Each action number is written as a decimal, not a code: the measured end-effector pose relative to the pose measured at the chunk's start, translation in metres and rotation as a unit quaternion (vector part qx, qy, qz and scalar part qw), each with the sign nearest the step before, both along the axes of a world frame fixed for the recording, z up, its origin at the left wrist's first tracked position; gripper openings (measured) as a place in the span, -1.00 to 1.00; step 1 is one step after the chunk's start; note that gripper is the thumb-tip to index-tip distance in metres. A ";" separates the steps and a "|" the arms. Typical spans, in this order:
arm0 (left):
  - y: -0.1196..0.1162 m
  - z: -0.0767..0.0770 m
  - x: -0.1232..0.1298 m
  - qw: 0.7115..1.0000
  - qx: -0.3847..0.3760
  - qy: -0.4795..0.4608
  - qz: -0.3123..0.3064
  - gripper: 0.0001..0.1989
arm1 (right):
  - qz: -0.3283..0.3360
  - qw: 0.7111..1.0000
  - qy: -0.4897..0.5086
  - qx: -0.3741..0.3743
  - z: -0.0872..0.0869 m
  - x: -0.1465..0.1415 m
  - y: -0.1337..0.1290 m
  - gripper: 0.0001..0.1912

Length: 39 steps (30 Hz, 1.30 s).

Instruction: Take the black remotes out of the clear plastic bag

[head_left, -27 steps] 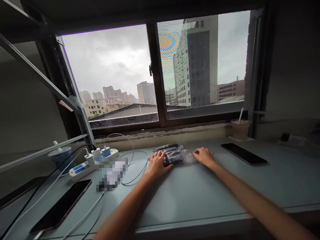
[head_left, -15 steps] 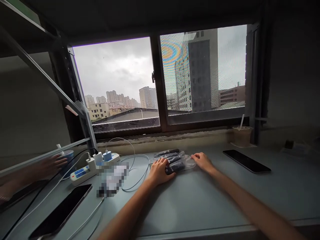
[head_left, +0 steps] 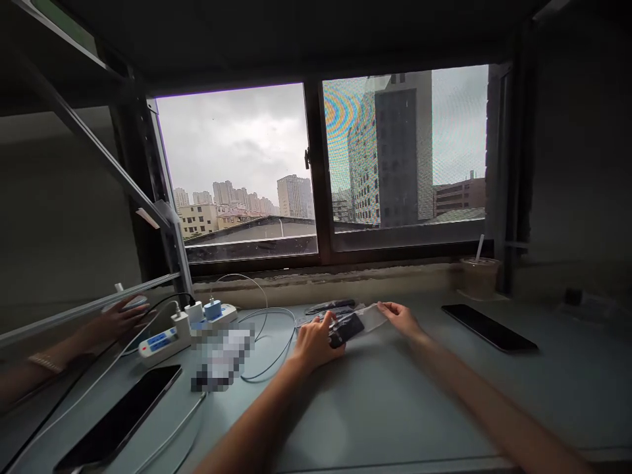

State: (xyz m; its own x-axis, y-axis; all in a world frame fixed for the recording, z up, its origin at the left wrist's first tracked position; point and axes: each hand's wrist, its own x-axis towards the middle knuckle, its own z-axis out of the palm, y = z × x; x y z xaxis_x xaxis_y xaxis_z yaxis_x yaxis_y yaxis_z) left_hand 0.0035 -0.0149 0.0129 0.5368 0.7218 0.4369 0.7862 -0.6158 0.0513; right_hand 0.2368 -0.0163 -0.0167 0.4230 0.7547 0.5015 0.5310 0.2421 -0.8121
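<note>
My left hand (head_left: 313, 343) grips a black item (head_left: 349, 328) between thumb and fingers. That item sits inside a clear plastic bag (head_left: 372, 316), and its exact kind cannot be made out. At the bag's right end, my right hand (head_left: 402, 319) pinches the loose plastic between thumb and fingertips, so the bag stretches between both hands just above the desk. Behind it lie more dark bagged items (head_left: 330, 306), partly covered by my left hand and the held bag.
On the left are a power strip (head_left: 160, 345) with chargers, loose white cables (head_left: 276, 359) and a black phone (head_left: 121, 418). Another person's hand (head_left: 121, 319) is beyond them. To the right lie a dark phone (head_left: 488, 327) and a drink cup with straw (head_left: 478, 276).
The black item in its bag has come up from beside the other bagged items, and the bag is now pulled straighter. The other person's hand has shifted slightly right.
</note>
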 end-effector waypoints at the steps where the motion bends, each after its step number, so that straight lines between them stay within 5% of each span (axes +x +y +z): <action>1: 0.000 0.000 0.000 1.000 0.004 -0.002 -0.007 -0.48 | 0.011 1.000 0.015 -0.010 0.001 0.000 0.000 -0.55; 9: 0.002 -0.001 -0.002 0.998 0.046 -0.029 -0.044 -0.53 | 0.123 0.979 0.118 -0.110 0.008 -0.005 -0.007 -0.62; 18: -0.003 0.001 -0.002 0.995 0.042 -0.018 -0.087 -0.50 | 0.293 0.937 0.091 -0.170 0.012 -0.019 -0.022 -0.56; 28: -0.009 -0.004 0.006 0.989 0.078 -0.036 -0.120 -0.52 | 0.235 0.948 0.124 -0.173 0.002 -0.018 -0.013 -0.53; 39: -0.005 -0.005 0.005 0.987 0.098 -0.040 -0.117 -0.52 | 0.226 0.936 0.188 -0.193 0.017 -0.024 -0.022 -0.49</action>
State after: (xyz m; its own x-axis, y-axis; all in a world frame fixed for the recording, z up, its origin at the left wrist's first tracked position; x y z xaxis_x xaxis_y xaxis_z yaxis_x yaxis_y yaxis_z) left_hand 0.0087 -0.0194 0.0076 0.6368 0.4796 0.6037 0.6193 -0.7846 -0.0300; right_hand 0.2132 -0.0388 -0.0002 0.1088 0.9935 0.0338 0.1044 0.0224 -0.9943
